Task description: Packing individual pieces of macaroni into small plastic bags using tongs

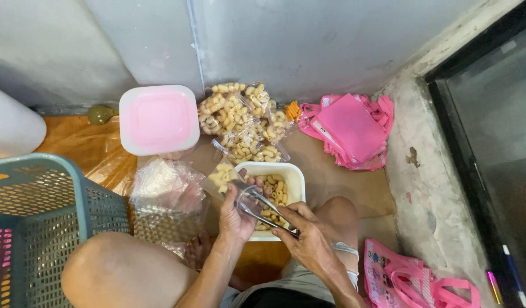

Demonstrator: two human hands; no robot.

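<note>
Tongs (pixel 262 206) lie gripped in the right hand (pixel 308 239), their tips over a small clear bag (pixel 224 178) partly filled with snacks. Left hand (pixel 235 219) is closed on that bag, holding it open just beside the white tub (pixel 296 177), which contains more of the pale curled snacks (pixel 274 191). Filled bags (pixel 240 122) are piled behind the tub, against the wall. A pink-lidded box (pixel 158 120) sits to their left, empty bags (pixel 166 188) below it. Pink totes (pixel 351 130) lie to the right, a teal basket (pixel 37 228) far left.
</note>
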